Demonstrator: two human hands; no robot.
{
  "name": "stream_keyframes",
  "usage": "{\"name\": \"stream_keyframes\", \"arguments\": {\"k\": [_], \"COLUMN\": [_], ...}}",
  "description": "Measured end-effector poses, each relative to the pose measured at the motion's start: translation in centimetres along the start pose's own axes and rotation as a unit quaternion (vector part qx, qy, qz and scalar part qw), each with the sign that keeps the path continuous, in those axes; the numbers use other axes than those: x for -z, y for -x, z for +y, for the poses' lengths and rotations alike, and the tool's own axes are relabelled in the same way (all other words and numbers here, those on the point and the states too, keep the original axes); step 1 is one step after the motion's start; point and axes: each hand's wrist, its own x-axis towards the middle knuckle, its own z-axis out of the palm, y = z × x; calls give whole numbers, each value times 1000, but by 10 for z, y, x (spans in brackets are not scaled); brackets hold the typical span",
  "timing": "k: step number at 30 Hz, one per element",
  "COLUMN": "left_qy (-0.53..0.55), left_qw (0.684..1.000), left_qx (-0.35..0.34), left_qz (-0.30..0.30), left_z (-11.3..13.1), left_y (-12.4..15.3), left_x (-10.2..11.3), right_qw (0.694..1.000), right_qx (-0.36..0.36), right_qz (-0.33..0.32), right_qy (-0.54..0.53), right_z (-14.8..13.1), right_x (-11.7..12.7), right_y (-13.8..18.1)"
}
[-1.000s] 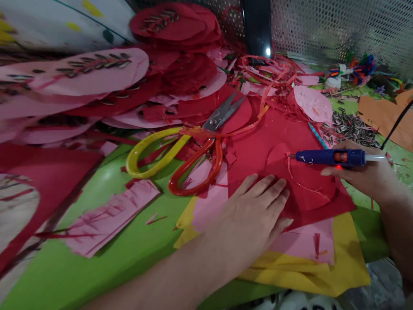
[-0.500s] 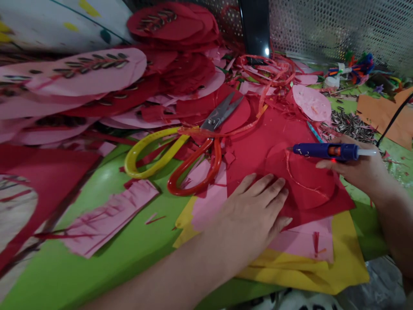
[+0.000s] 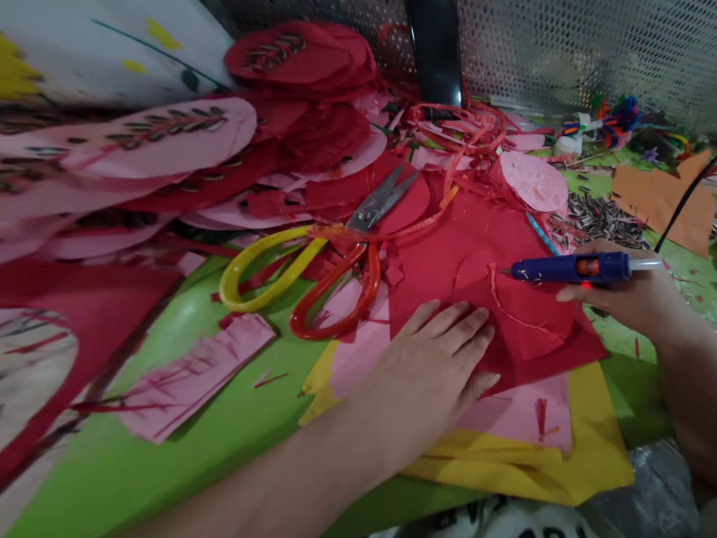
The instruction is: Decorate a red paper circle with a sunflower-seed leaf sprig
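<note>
My right hand [image 3: 627, 299] grips a blue hot glue gun [image 3: 554, 269], a clear glue stick poking from its back and a small red light lit. The nozzle points left, close to the top end of a thin red string [image 3: 496, 295] that curves over a rounded red paper piece [image 3: 538, 306]. Beneath lies a larger red sheet [image 3: 431, 261]. My left hand [image 3: 448, 344] rests flat on the red paper, fingers stretched out, left of the string. Scissors [image 3: 367, 217] with one yellow and one orange-red handle lie with blades parted, up and left of that hand.
Red and pink paper ovals [image 3: 162, 138] with seeds on them pile up at the left. Sunflower seeds [image 3: 602, 220] lie beside orange paper [image 3: 666, 194] at the right. A black cord [image 3: 686, 198] crosses there. Red string [image 3: 464, 127] tangles at the back, before a perforated metal panel [image 3: 560, 52].
The glue gun's nozzle has drawn slightly to the right, away from the string's top end. My left hand keeps lying on the paper. The whole view has shifted a little.
</note>
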Motion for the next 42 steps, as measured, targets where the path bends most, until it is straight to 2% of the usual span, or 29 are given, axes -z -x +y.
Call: {"name": "stream_keyframes", "arguments": {"k": [7,20,28,38,42], "left_qy": [-9,-3,-1,7,10], "left_qw": [1000,1000,1000,1000,1000], "left_qx": [-9,2,-1,0,-4], "left_qz": [8,-3,6,0,6], "left_z": [-1,0,-1,0,0], "left_y": [0,0,0,0,0], "left_x": [0,1,1,1,1], "right_qw": [998,997,997,997,996], "right_qx": [46,18,32,47,35], "right_qz": [0,-4,1,26,17], "right_qy": [45,73,74,62,76], "right_z": [-6,-10,-9,-14,-14], "right_x": [-4,-1,2,-4,-2], "right_y": [-3,-2,0,-2,-1]}}
